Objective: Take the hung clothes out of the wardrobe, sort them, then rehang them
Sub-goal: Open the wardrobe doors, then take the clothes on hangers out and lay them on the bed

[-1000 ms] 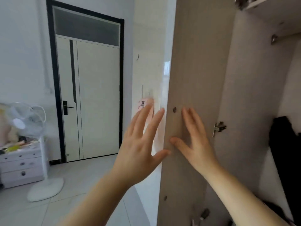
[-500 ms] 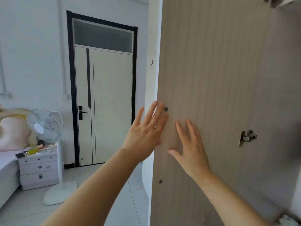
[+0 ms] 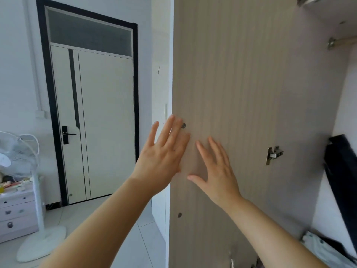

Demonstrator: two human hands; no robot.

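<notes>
- my right hand [image 3: 216, 171] lies flat on the inner face of the wardrobe door [image 3: 241, 74], fingers straight and spread, gripping nothing.
- my left hand [image 3: 162, 157] is just beside it at the door's free edge, fingers straight and loose, holding nothing; i cannot tell if its palm touches the panel.
- a small metal stud [image 3: 183, 125] sits just beside my left fingertips.
- right of my right fingers, well apart, a metal hinge [image 3: 273, 154] is fixed to the panel.
- farther right, inside the wardrobe, a dark garment [image 3: 342, 171] hangs, with pale clothes [image 3: 324, 250] crumpled below it and the rail [image 3: 343, 41] high above.
- far left of my left fingers stand a closed white room door [image 3: 96, 122], a standing fan [image 3: 17, 151] and drawers [image 3: 17, 213].
</notes>
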